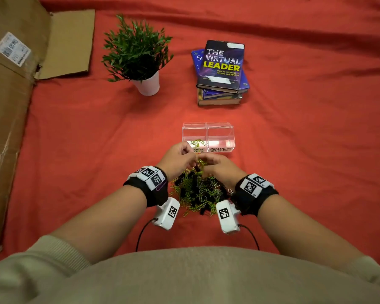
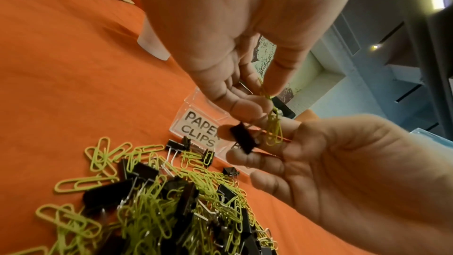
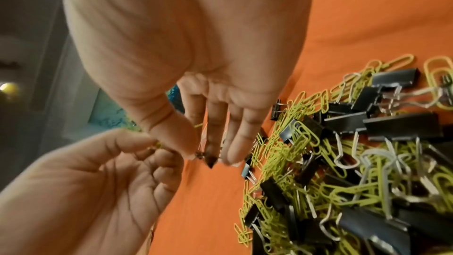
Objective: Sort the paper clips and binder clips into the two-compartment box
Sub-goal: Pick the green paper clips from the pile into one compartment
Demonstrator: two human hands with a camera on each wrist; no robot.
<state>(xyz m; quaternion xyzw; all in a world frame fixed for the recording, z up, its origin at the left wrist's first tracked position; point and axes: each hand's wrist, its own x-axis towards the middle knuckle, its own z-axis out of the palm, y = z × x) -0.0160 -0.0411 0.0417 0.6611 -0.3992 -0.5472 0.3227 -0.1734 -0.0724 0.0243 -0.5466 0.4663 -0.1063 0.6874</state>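
Observation:
A heap of yellow-green paper clips and black binder clips lies on the red cloth before a clear two-compartment box. Its left bin, labelled PAPER CLIPS, holds a few yellow-green clips. The right bin, labelled BINDER CLIPS, looks empty. Both hands meet above the heap's far edge. My left hand pinches a hanging bunch of paper clips. My right hand holds a small black binder clip tangled with that bunch.
A potted plant and a stack of books stand beyond the box. Flattened cardboard runs along the left edge. Bare red cloth surrounds the heap and the box.

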